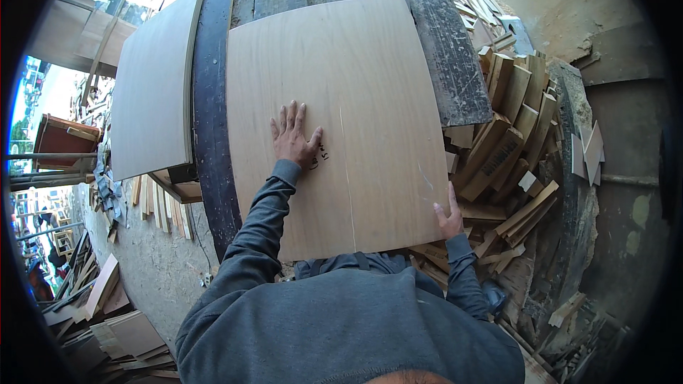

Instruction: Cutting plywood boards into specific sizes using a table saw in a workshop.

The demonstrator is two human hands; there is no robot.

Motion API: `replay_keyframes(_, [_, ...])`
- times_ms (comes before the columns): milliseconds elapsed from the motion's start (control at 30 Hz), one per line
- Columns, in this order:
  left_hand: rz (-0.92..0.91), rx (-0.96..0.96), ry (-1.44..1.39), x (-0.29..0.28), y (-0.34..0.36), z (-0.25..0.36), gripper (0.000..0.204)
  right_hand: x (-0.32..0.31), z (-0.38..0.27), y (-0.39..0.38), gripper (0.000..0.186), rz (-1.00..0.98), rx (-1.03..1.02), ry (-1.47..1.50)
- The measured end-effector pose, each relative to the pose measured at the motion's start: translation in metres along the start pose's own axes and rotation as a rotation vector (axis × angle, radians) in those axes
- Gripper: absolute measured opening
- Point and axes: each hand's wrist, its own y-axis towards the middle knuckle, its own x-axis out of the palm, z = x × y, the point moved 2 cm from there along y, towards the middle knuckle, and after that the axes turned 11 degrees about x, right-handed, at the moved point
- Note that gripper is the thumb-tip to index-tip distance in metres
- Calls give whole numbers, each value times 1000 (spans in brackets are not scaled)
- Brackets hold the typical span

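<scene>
A large pale plywood sheet [384, 99] lies flat on a dark worn workbench [215, 99], its near edge close against my body. A thin light line runs along the sheet's middle, and dark handwritten marks show beside my left hand [293, 135]. That hand rests flat on the sheet, left of the line, with fingers spread and nothing held. At the sheet's right edge, near the front corner, is my right hand [449, 219]. Its thumb and forefinger are stretched out and apart; the other fingers are partly hidden at the edge.
To the left of the bench stands a stack of plywood sheets [158, 85]. Cut wood blocks [509, 142] are heaped close on the right, beside a wall [619, 149]. Offcut boards [128, 334] lie on the floor at the lower left.
</scene>
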Motion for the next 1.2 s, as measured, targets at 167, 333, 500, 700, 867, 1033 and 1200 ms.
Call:
replay_keyframes(167, [-3, -8, -31, 5, 7, -7, 78, 4, -15, -5, 83, 47, 72, -114])
replay_keyframes(333, [7, 1, -21, 1, 16, -9, 78, 20, -65, -37, 88, 217, -192, -563])
replay_keyframes(500, [2, 4, -14, -1, 30, -9, 77, 66, -69, -65, 87, -310, -493, -779])
replay_keyframes(700, [-9, 1, -6, -2, 42, -12, 77, 89, -76, -49, 82, -439, -459, -944])
replay_keyframes(867, [-3, -4, -10, -1, 52, -17, 76, 108, -73, -37, 82, -369, -537, -909])
replay_keyframes(1033, [-8, -10, 9, 2, 62, -22, 75, 114, -83, -22, 81, -326, -561, -900])
replay_keyframes(1200, [-4, -5, 8, -1, 76, -25, 74, 116, -84, -13, 76, -222, -621, -946])
